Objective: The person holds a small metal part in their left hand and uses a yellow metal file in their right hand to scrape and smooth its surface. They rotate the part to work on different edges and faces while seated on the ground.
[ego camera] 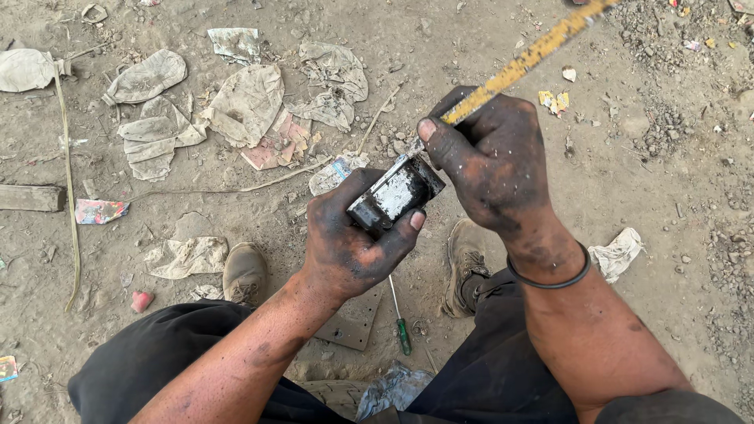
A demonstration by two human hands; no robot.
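Across the far left of the dirt ground lie crumpled, dust-grey paper scraps and a thin pale strap, with a small red-and-blue wrapper nearer the left edge. Below these a dusty brown shoe stands on the ground. Toward the middle, the grease-blackened left hand is closed around a small dark metal block with a worn silvery face, thumb pressed along its lower edge, holding it in the air above the person's knees. Beneath it on the ground lie a flat grey metal plate and a green-handled screwdriver. Just right, the right hand, equally sooty and wearing a thin black wristband, grips a long yellow flat metal file whose lower end meets the block's upper corner. A white rag lies further right.
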